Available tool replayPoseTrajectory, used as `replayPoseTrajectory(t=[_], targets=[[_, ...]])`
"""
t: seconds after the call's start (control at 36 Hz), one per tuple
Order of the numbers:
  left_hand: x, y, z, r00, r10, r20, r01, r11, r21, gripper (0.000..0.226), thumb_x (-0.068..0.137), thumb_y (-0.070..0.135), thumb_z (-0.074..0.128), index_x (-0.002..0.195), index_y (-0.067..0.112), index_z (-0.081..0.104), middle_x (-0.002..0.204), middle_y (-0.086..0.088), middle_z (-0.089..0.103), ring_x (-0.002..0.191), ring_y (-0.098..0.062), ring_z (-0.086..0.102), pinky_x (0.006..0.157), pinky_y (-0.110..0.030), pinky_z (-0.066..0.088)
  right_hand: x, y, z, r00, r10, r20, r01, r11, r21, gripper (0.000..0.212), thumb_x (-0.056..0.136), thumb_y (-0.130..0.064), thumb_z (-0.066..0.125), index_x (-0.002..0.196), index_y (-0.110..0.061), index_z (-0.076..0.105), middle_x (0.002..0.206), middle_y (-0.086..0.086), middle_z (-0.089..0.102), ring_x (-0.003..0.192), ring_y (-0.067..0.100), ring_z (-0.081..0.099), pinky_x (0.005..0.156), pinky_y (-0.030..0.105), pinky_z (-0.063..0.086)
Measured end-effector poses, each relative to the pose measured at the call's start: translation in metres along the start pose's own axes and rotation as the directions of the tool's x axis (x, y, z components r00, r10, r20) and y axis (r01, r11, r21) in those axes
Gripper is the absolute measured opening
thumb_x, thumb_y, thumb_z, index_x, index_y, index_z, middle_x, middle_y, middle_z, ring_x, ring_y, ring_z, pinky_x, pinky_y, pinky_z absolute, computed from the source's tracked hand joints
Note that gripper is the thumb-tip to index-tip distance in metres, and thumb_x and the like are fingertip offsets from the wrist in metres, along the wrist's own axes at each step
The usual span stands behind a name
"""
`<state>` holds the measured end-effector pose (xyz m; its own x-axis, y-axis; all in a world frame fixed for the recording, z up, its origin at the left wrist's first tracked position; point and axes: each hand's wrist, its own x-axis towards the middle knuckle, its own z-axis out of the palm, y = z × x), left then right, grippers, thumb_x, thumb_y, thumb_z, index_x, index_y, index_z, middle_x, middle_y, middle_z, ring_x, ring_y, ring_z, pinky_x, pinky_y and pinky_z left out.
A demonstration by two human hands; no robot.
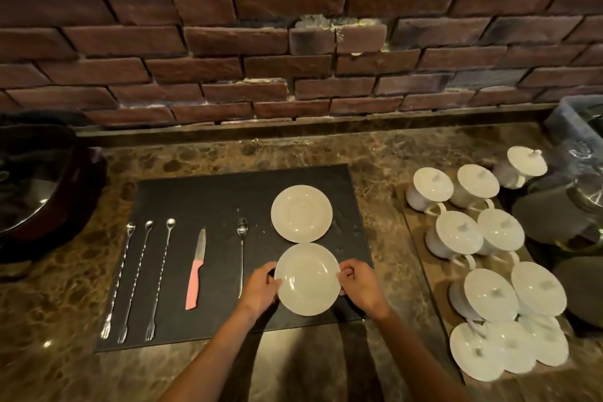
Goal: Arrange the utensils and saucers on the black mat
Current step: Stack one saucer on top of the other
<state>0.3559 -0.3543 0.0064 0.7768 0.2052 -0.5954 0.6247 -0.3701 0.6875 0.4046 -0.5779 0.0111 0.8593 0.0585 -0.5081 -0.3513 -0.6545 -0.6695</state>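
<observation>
A black mat (208,196) lies on the marble counter. On its left are three long twisted bar spoons with fork ends (140,277), then a pink-handled knife (195,271), then a long spoon (241,251). Toward the right, a white saucer (301,213) rests at the back of the mat. A second white saucer (308,279) sits just in front of it, their rims almost touching. My left hand (261,287) grips the near saucer's left rim and my right hand (359,284) grips its right rim.
Several white lidded cups and saucers (489,258) crowd a tray to the right of the mat. A dark round pot (39,186) stands at the far left. A brick wall (293,59) backs the counter. A grey bin with glassware (577,127) sits at the back right.
</observation>
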Motion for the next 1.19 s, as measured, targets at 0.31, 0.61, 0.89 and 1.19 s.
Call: replayPoseTrajectory(t=[0.31, 0.61, 0.89, 1.19], targets=[[0.051, 0.043, -0.022, 0.979, 0.098, -0.177, -0.118, 0.987, -0.106, 0.039, 0.096, 0.01, 0.063, 0.134, 0.018, 0.065, 0.068, 0.003, 0.056, 0.069, -0.014, 0.053, 0.081, -0.033, 0.054, 0.052, -0.048, -0.022, 0.998, -0.035, -0.059, 0.04, 0.994, 0.099, 0.019, 0.092, -0.006, 0.057, 0.085, -0.02, 0.068, 0.068, -0.002, 0.07, 0.056, 0.005, 0.066, 0.051, 0.013, 0.05], [0.103, 0.058, -0.03, 0.977, 0.043, -0.208, -0.06, 0.995, -0.076, 0.036, 0.094, 0.005, 0.064, 0.129, 0.013, 0.068, 0.098, -0.008, 0.074, 0.091, -0.023, 0.068, 0.091, -0.028, 0.049, 0.106, -0.066, -0.017, 0.998, -0.005, -0.07, 0.009, 0.998, 0.064, 0.023, 0.093, -0.007, 0.06, 0.113, 0.0, 0.071, 0.093, 0.016, 0.075, 0.062, 0.015, 0.066, 0.051, 0.011, 0.049], [0.12, 0.064, -0.031, 0.968, 0.041, -0.248, -0.067, 0.993, -0.098, 0.041, 0.092, 0.006, 0.068, 0.132, 0.018, 0.067, 0.077, -0.006, 0.072, 0.06, -0.014, 0.066, 0.082, -0.025, 0.052, 0.115, -0.07, -0.016, 0.99, -0.03, -0.138, 0.043, 0.995, 0.093, 0.016, 0.092, -0.005, 0.06, 0.094, -0.004, 0.076, 0.062, 0.0, 0.066, 0.046, 0.003, 0.058, 0.045, 0.009, 0.043], [0.123, 0.062, -0.039, 0.97, 0.076, -0.23, -0.097, 0.992, -0.082, 0.045, 0.089, 0.018, 0.075, 0.132, 0.023, 0.066, 0.063, 0.002, 0.067, 0.05, -0.006, 0.063, 0.073, -0.024, 0.054, 0.124, -0.069, -0.017, 0.991, -0.027, -0.132, 0.044, 0.991, 0.127, 0.004, 0.088, -0.01, 0.068, 0.087, -0.009, 0.072, 0.068, 0.002, 0.069, 0.063, 0.016, 0.064, 0.07, 0.039, 0.059]])
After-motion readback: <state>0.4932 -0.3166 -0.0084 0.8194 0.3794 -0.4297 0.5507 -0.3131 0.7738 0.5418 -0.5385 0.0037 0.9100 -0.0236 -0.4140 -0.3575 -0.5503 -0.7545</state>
